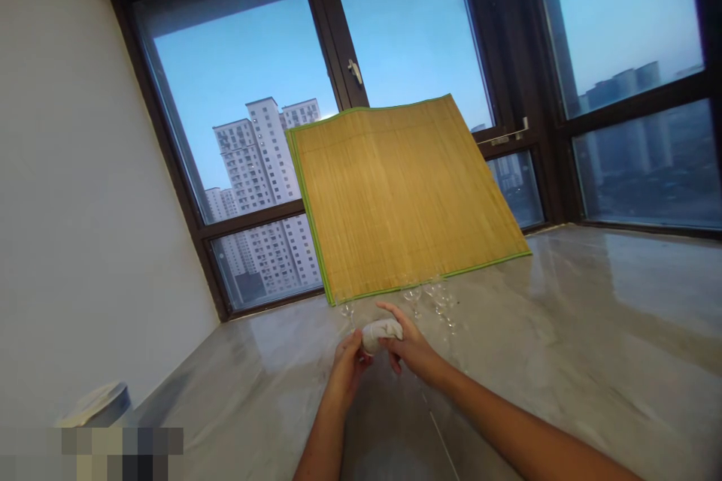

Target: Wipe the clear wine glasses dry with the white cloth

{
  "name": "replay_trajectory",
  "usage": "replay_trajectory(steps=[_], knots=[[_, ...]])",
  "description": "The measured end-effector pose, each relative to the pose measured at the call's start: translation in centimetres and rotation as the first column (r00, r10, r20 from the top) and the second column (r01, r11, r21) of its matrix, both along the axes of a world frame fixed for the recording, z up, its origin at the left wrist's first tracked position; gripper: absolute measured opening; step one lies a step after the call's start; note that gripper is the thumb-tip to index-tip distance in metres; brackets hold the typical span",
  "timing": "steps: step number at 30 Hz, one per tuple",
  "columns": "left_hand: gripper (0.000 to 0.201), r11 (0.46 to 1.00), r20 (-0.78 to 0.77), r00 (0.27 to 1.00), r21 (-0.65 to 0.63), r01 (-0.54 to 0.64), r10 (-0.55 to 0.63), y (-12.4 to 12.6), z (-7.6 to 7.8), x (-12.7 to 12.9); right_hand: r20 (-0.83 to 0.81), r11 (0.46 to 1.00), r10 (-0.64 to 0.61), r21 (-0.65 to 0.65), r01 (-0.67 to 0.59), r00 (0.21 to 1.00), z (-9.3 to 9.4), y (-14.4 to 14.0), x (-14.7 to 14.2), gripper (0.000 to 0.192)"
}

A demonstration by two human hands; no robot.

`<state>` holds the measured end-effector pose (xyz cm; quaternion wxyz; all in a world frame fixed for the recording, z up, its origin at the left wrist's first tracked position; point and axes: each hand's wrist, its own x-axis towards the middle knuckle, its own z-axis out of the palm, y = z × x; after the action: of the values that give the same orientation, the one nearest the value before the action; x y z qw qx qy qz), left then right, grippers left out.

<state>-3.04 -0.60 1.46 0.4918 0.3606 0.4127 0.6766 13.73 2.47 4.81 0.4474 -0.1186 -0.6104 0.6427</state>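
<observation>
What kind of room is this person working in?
Probably a room in a high-rise flat. Large dark-framed windows look out on tower blocks, a bamboo mat leans against the glass, and wine glasses stand on a polished marble-like surface.

Head view, forward over near counter [592, 331]

We see our left hand [345, 366] and right hand [411, 346] together gripping a white cloth [381, 333] above the marble floor [564, 346], with clear wine glasses [437, 297] standing just beyond, before a bamboo mat [403, 195] leaning against the window [248, 128].
</observation>
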Motion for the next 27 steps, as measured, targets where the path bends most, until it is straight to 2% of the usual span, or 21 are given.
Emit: replay_trajectory(steps=[6, 13, 21, 27], knots=[[0.055, 0.999, 0.007, 1.000, 0.034, 0.021, -0.021, -0.1, 0.0, 0.0, -0.027, 1.000, -0.025, -0.001, 0.025, 0.999, 0.2, -0.7, -0.1, 0.081], [0.055, 1.000, 0.026, 1.000, 0.003, 0.016, -0.016, -0.3, 0.4, 0.5, -0.077, 0.995, -0.058, -0.083, 0.052, 0.995, 0.2, -0.3, 0.0, 0.086], [0.050, 0.999, 0.031, 0.998, 0.020, 0.045, -0.046, -0.7, 0.8, 0.5, -0.072, 0.995, -0.092, -0.056, 0.088, 0.993, 0.7, -1.3, 0.1, 0.085], [0.049, 0.999, 0.044, 0.998, 0.021, 0.032, -0.033, -0.9, 1.0, 0.7, -0.130, 0.992, -0.101, -0.092, 0.089, 0.986, 0.8, -1.4, 0.1, 0.088]])
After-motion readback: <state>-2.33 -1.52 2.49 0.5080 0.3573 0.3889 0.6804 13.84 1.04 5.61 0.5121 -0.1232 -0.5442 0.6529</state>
